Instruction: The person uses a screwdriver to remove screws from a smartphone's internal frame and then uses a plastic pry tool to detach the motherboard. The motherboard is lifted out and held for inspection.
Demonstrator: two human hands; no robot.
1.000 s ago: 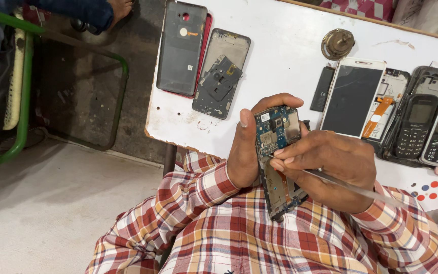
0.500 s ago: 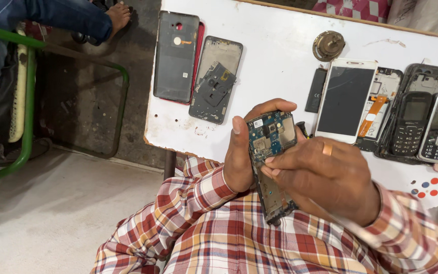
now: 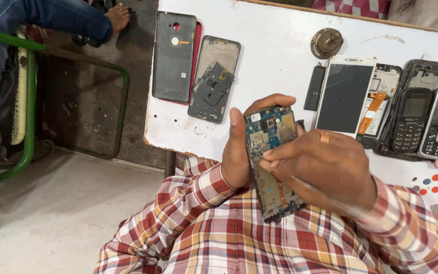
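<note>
My left hand (image 3: 238, 148) grips an opened phone (image 3: 271, 128) upright above my lap, thumb along its left edge and fingers curled over the top. The phone's back is off, showing a blue circuit board at the top and a bare metal frame (image 3: 281, 202) below. My right hand (image 3: 328, 166) lies across the phone's middle with its fingertips on the board's lower edge. It pinches a thin metal tool (image 3: 325, 194) that runs back under the palm. A ring sits on one finger.
The white table (image 3: 280, 35) carries a dark back cover (image 3: 173, 56), a grey inner frame (image 3: 214, 78), a round metal part (image 3: 326, 42), a white-framed screen (image 3: 344, 94) and two keypad phones (image 3: 427, 124). A green chair frame (image 3: 26, 101) and another person's foot (image 3: 117, 14) are at the left.
My right hand has slid up across the phone's middle, covering more of it, and its fingertips now rest at the board. My left hand keeps the same hold.
</note>
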